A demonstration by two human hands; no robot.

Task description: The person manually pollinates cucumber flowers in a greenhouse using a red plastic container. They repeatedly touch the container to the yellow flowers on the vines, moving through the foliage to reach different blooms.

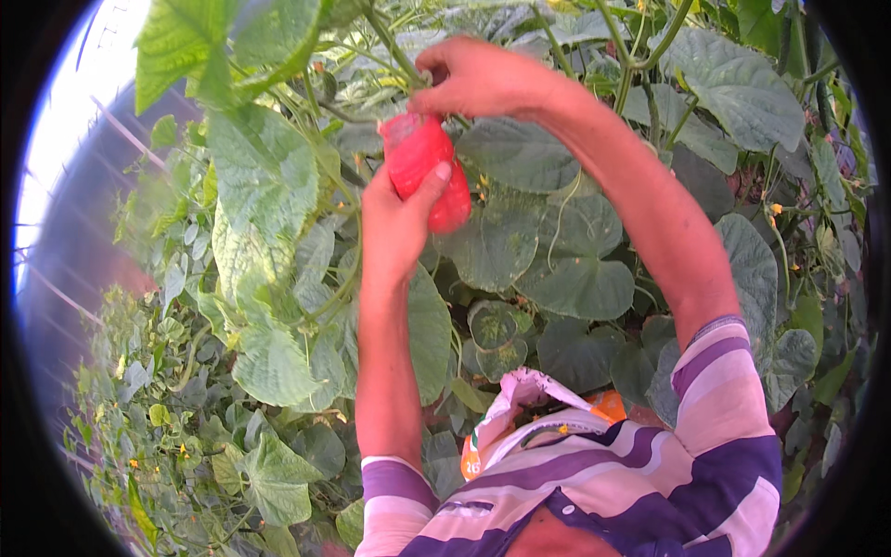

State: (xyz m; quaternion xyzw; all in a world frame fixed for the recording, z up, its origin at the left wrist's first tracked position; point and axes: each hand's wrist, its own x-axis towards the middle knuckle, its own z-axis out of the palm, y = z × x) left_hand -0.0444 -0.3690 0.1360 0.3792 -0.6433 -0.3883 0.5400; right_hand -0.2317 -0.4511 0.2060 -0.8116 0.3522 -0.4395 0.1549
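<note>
My left hand [411, 209] is closed around a red bundle [428, 170], perhaps of plastic film or twine, with the thumb lying across its front. Just above it, my right hand [463, 76] reaches in from the right with bent fingers at a green vine stem [393, 49]. Its thumb and fingertips are close to the stem and the top of the red bundle; whether they pinch something small cannot be made out. Broad cucumber-like leaves [261, 167] hang beside my left hand.
Dense vines with broad leaves [585, 271] and small yellow flowers surround both arms. An open white and orange printed sack [505, 418] is in front of my torso. Green stems [626, 69] rise near my right forearm. Translucent sheeting [76, 209] with thin lines stands at the far left.
</note>
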